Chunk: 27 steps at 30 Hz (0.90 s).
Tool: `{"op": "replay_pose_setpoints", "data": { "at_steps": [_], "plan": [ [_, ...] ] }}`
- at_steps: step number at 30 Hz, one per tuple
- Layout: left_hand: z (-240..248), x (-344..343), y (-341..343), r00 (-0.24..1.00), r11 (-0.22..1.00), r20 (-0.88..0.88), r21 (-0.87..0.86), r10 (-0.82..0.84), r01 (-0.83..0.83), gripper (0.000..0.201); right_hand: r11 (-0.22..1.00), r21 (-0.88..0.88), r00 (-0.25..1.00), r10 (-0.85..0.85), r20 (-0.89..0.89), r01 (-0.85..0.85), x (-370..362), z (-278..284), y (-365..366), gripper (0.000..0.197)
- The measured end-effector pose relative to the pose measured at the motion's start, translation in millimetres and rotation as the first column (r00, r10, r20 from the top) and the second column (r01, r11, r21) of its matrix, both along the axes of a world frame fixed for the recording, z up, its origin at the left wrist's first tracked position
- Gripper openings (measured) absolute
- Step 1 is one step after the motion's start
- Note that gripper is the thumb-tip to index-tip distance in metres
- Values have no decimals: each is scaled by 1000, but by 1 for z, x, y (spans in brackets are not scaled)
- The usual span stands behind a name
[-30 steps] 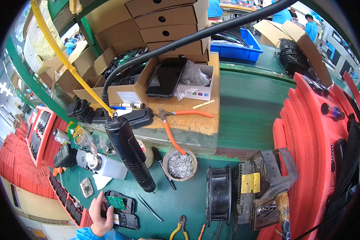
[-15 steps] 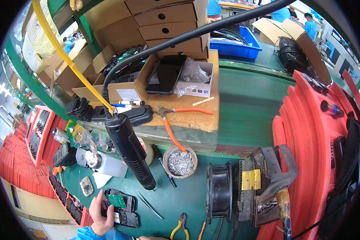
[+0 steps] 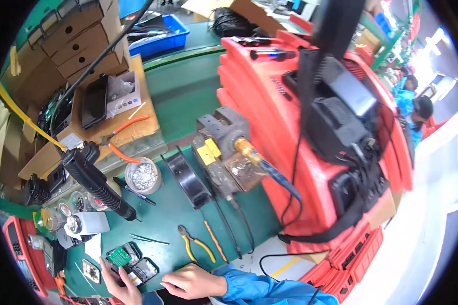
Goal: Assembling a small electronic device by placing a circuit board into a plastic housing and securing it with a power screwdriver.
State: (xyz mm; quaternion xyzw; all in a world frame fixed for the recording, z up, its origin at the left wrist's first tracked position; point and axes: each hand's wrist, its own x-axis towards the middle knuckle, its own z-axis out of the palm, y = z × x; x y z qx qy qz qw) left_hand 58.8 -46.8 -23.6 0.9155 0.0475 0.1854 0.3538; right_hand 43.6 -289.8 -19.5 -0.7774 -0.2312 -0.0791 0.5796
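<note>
My left hand point(image 3: 121, 287) is at the near left edge of an opened black plastic housing point(image 3: 146, 268) with a green circuit board point(image 3: 120, 256) in it. Its fingers and thumb are stretched and apart, resting against the housing edge. Just right of the housing, my right hand point(image 3: 191, 282) hovers with curled fingers and nothing visible in them. Beyond the housing lie tweezers point(image 3: 150, 239). Yellow-handled cutters point(image 3: 194, 244) and an orange stick-like tool point(image 3: 215, 241) are beyond my right hand. A small pale metal-framed part point(image 3: 91, 271) lies to the left.
A black electric screwdriver point(image 3: 99, 185) hangs over the green bench. Behind it are a tub of silvery bits point(image 3: 143, 176), orange-handled pliers point(image 3: 118, 140) and a marker point(image 3: 134, 191). A black spool point(image 3: 187, 179) and soldering-iron stand point(image 3: 224, 152) stand beside stacked red foam point(image 3: 269, 117).
The view has swung right, so the bench items sit further left. My right hand and blue sleeve have come fully into view. My left hand remains at the housing.
</note>
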Motion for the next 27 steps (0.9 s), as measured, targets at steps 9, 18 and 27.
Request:
{"op": "replay_pose_setpoints", "data": {
  "at_steps": [9,18,27],
  "plan": [
    [19,-4,8,999,984,17,170,-49,45,59,889,-280,861,-205,465,363,-11,179,-103,7],
    [29,-2,-3,987,990,88,-31,-132,136,63,-147,-432,290,-550,783,890,16,249,-220,45],
    [28,0,0,981,993,154,4,-121,122,59,-19,-709,427,-787,446,705,47,259,-238,72]
  ]
}}
